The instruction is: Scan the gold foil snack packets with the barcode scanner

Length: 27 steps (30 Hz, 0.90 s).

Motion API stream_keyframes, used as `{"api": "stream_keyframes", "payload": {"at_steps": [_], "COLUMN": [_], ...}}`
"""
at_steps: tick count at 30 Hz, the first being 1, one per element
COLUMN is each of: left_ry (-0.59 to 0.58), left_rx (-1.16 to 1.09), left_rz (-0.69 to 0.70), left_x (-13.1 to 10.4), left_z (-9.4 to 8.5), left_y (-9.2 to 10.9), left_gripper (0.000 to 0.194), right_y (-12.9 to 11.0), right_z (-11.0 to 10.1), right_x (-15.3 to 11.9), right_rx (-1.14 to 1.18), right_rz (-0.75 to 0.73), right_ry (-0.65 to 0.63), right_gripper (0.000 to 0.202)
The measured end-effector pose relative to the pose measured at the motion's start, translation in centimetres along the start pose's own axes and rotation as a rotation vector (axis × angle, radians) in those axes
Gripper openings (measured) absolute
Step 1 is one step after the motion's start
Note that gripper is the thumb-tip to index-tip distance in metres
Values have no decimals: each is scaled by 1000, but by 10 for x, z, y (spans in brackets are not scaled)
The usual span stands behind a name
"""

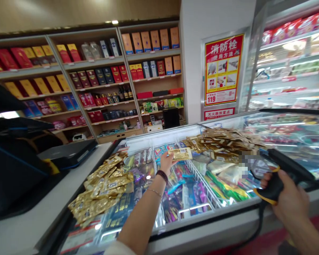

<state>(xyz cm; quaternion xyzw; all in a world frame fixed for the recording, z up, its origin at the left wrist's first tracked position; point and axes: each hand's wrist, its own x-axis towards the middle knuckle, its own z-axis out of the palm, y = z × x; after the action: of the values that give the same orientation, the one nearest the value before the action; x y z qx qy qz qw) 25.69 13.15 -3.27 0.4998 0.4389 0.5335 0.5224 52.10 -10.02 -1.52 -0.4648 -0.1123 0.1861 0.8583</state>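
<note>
My left hand [167,162] grips a gold foil packet [181,154] with a label on it, held over the chest freezer [202,219]. In my right hand [288,193] is a black and yellow barcode scanner [271,186], its cable hanging down in front of the freezer. A large heap of gold packets [223,140] lies on the far right part of the freezer top. Another pile of gold packets [106,187] rests on the glass at the left. Between the two piles, wrapped ice creams [187,193] show in a white wire basket [202,179].
A counter [95,159] with a dark machine [13,170] stands at the left. Shelves of boxed goods [98,76] line the back wall. A red fire hydrant poster [223,71] hangs on the white pillar. A lit display cooler [292,63] is at the right.
</note>
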Motion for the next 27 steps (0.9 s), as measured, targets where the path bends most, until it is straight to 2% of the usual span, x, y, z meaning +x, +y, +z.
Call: {"api": "stream_keyframes", "payload": {"at_steps": [3, 5, 8, 11, 14, 16, 19, 21, 27], "left_ry": [-12, 15, 80, 88, 120, 149, 170, 169, 136], "left_rx": [-153, -254, -331, -360, -373, -391, -414, -420, -414], "left_rz": [-26, -26, 12, 68, 87, 94, 103, 104, 117], "left_x": [-26, -38, -48, -50, -49, -48, -46, -47, -47], "left_z": [-39, -60, -85, -102, -111, -113, -113, -112, -115], "left_y": [3, 5, 9, 17, 25, 30, 33, 35, 32], "left_gripper": [33, 37, 44, 53, 60, 61, 59, 58, 59], "right_y": [4, 10, 24, 38, 44, 43, 41, 41, 49], "right_z": [12, 26, 53, 81, 102, 112, 119, 121, 122], "right_x": [-9, -23, -54, -91, -128, -151, -177, -186, -180], "right_rx": [27, -27, -153, -293, -440, -516, -610, -680, -802], "right_rz": [141, 214, 278, 265, 222, 134, -38, -101, -123], "right_ry": [-42, -114, -312, -567, -824, -904, -892, -878, -903], "right_gripper": [31, 33, 48, 59, 57, 54, 48, 45, 49]}}
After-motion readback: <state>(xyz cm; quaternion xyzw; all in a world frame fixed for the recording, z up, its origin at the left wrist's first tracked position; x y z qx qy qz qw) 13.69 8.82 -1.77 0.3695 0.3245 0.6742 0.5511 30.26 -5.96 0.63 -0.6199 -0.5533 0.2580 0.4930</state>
